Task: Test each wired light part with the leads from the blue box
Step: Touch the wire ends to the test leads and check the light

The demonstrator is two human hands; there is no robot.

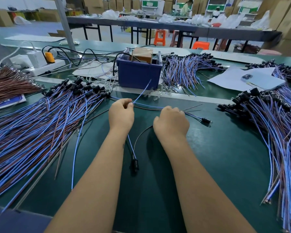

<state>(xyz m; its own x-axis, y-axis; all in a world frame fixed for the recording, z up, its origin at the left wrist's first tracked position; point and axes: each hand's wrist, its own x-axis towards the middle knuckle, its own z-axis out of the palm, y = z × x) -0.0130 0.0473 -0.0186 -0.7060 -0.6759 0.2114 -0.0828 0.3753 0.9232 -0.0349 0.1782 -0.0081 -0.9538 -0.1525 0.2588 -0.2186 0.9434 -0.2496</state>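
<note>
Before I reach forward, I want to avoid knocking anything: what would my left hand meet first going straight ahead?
Probably the blue box: it stands right beyond the left hand, though depth is hard to judge.

no text, label, brand or number can be read anywhere in the frame. the blue-and-white booklet [10, 100] at the left edge carries print too blurred to make out, and the cardboard cartons [92, 4] along the top show no legible marks.

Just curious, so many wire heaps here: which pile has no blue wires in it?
The reddish-brown bundle at the far left edge, beside the white power strip. Every other heap mixes blue and brown wires with black sockets.
</note>
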